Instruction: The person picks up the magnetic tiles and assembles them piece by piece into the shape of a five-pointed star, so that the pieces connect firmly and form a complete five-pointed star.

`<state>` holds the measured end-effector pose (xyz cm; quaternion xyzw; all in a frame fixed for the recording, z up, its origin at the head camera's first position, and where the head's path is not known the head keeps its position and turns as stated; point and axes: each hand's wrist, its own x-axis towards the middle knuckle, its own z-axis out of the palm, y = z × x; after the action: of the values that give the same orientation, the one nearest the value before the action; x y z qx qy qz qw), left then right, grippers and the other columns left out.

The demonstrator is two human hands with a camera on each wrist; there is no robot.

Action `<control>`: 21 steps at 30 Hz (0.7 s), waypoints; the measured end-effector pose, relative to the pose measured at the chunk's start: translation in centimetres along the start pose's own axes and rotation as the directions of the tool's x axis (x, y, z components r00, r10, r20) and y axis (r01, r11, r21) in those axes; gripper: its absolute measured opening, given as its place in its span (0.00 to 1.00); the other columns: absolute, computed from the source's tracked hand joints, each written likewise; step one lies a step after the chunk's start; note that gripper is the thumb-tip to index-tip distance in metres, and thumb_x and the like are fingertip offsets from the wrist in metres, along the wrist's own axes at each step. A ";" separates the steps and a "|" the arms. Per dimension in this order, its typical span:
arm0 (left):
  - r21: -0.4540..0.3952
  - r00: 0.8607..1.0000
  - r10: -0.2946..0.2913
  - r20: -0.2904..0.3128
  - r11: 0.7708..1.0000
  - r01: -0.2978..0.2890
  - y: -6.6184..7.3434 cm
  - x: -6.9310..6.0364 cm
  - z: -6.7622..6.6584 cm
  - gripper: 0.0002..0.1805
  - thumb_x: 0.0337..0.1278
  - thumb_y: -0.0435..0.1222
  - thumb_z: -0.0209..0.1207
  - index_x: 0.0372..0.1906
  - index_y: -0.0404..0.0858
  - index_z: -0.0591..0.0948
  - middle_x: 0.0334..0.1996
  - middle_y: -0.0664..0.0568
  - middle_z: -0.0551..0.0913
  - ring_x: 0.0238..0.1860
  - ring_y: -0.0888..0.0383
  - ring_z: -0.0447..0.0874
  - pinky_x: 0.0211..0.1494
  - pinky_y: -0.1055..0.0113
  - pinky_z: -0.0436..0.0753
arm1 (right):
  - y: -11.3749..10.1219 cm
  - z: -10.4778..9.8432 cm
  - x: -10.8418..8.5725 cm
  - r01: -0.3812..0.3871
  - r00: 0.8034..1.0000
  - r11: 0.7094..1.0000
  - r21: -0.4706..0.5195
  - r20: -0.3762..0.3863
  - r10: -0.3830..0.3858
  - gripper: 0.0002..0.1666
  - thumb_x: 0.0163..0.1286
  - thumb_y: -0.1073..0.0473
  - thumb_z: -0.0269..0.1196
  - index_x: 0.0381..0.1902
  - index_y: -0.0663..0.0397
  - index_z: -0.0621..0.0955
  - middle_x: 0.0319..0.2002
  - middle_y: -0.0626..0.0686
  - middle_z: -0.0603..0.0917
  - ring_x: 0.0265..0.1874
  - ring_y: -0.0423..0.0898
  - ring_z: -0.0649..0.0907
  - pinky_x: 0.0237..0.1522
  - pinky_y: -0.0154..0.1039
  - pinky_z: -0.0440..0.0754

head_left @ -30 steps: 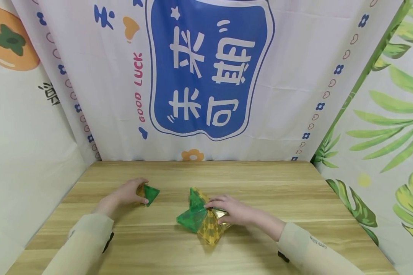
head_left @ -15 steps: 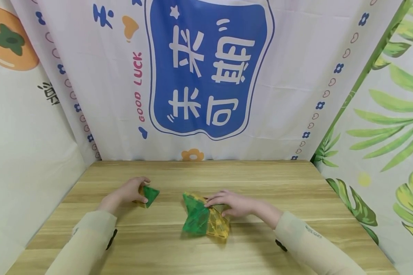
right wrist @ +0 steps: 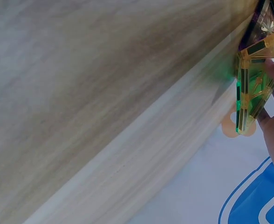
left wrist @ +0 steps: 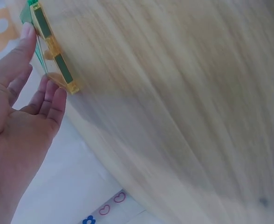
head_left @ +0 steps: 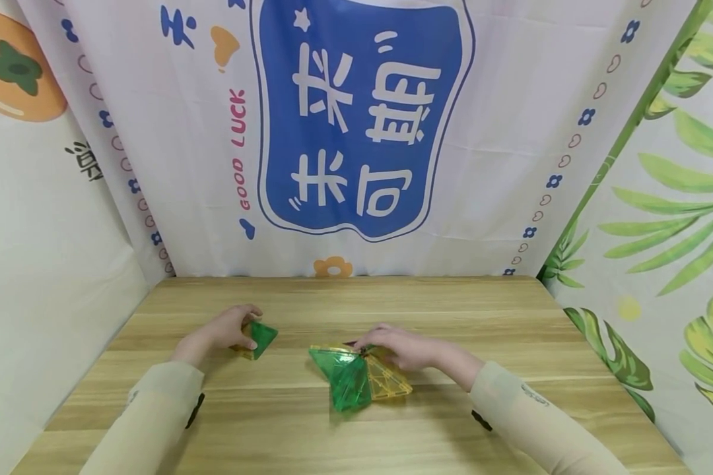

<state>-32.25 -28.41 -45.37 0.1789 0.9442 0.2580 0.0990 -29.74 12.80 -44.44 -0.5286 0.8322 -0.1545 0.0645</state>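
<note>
My left hand (head_left: 216,335) pinches a small joined pair of magnetic tiles, a green triangle (head_left: 263,338) and a yellow tile (left wrist: 62,67), between thumb and fingers at the table's left. In the left wrist view the yellow tile's edge magnets show. Right of it, my right hand (head_left: 401,346) grips the top middle of a star-like build of magnetic tiles (head_left: 350,382). Green points face left and front, and a yellow point (head_left: 389,384) faces front right. A dark purple tile (right wrist: 260,23) shows in the right wrist view. The build's far side is partly hidden behind my fingers.
Both pieces are over a wood-grain table (head_left: 243,422). A white printed curtain (head_left: 499,165) hangs along its back edge, with more printed cloth at the left and a leaf-patterned cloth (head_left: 677,218) at the right.
Under my right hand the star-like build has turned counter-clockwise: its green points swung from the left towards the front, its yellow one to the right. My left hand has hardly moved.
</note>
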 end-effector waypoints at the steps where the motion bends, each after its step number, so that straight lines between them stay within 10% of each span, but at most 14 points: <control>1: 0.022 1.000 0.001 -0.003 1.000 -0.001 0.0 -0.2 0.0 0.41 0.42 0.40 0.72 0.62 0.26 0.68 0.59 0.29 0.70 0.60 0.32 0.67 0.62 0.40 0.67 | 0.0 0.0 0.0 -0.019 1.000 1.000 0.010 -0.005 0.019 0.38 0.59 0.77 0.58 0.64 0.43 0.70 0.63 0.41 0.72 0.64 0.43 0.68 0.67 0.42 0.64; 10: 0.136 0.999 0.011 -0.031 0.991 -0.006 0.3 -1.2 0.4 0.50 0.36 0.53 0.73 0.61 0.26 0.69 0.57 0.30 0.67 0.55 0.36 0.65 0.55 0.40 0.71 | -0.6 0.1 -0.9 -0.126 0.991 0.992 0.013 -0.036 0.127 0.31 0.65 0.44 0.61 0.64 0.45 0.71 0.63 0.48 0.72 0.65 0.48 0.67 0.67 0.51 0.62; 21: 0.034 1.000 -0.029 0.008 0.999 0.028 0.7 -0.8 0.7 0.40 0.38 0.46 0.74 0.58 0.30 0.72 0.55 0.33 0.67 0.50 0.44 0.67 0.50 0.48 0.75 | -0.8 0.4 -1.1 -0.162 0.987 0.986 -0.024 -0.025 0.161 0.36 0.62 0.39 0.62 0.65 0.43 0.70 0.66 0.50 0.70 0.67 0.49 0.66 0.68 0.53 0.60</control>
<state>-31.17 -27.82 -45.47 0.1682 0.9505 0.2399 0.1036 -28.47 13.43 -44.67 -0.4583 0.8749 -0.1441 0.0605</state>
